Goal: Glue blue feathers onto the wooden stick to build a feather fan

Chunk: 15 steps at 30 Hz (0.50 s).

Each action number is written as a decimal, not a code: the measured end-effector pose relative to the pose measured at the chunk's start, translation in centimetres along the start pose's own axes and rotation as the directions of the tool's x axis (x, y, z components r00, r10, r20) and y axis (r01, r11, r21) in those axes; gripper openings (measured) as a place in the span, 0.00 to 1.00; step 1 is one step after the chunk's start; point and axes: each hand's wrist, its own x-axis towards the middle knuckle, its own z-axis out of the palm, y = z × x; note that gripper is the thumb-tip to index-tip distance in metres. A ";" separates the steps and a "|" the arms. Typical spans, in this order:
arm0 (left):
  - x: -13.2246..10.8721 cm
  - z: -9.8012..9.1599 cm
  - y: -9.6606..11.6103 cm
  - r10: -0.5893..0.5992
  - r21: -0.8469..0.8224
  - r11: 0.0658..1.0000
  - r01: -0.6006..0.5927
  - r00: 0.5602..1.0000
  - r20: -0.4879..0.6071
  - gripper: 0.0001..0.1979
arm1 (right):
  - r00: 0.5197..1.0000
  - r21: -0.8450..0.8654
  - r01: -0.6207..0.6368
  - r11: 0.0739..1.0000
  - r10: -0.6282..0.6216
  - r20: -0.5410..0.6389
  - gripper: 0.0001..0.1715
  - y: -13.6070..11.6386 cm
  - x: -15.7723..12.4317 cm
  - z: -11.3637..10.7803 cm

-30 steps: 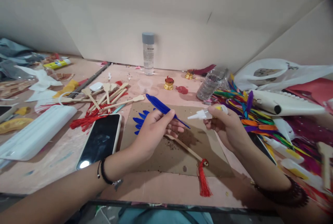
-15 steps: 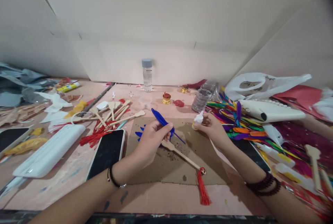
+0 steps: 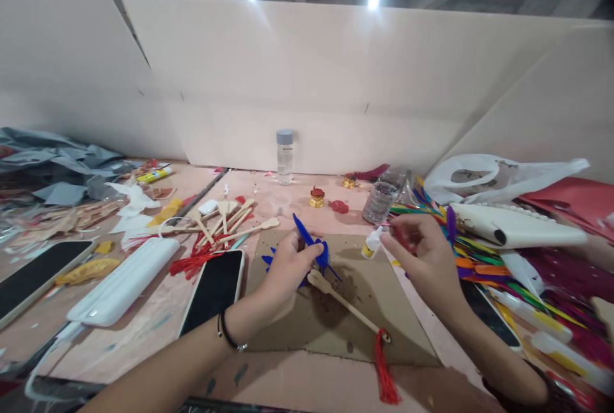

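Note:
My left hand is closed, pinching a blue feather between thumb and fingers. More blue feather pieces lie partly hidden behind that hand. Just below it, a small wooden paddle-shaped stick with a red tassel rests on the brown cardboard. A small white glue bottle with a yellow label stands near the cardboard's far right edge. Beside the bottle, my right hand is raised with fingers apart and nothing visible in them.
A clear plastic cup stands behind my right hand. Colourful feathers are heaped on the right, by a white case. On the left lie a phone, a white power bank and several wooden sticks. A clear bottle stands at the back.
My right hand has let go of the glue bottle, which now stands on the cardboard, and has drawn off to the right. My left hand still holds the feather. The camera has tilted up.

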 end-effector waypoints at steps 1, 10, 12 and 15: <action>-0.1 0.0 0.0 0.005 0.014 1.000 -0.005 1.000 -0.001 0.08 | 0.989 -0.072 0.109 0.991 -0.101 0.109 0.06 -1.4 -0.2 0.2; -0.7 0.4 -0.2 0.080 0.131 0.987 -0.092 0.992 0.093 0.16 | 0.877 -0.267 0.318 0.910 -0.176 0.447 0.12 -4.4 -0.8 5.2; -0.8 0.2 0.1 0.086 0.144 0.984 -0.103 0.989 0.120 0.17 | 0.879 -0.263 0.312 0.913 -0.171 0.446 0.13 -4.2 -0.5 5.3; -1.4 -1.6 1.2 0.113 0.251 0.955 -0.159 0.976 0.186 0.16 | 0.873 -0.246 0.304 0.921 -0.165 0.459 0.12 -4.0 -0.3 4.9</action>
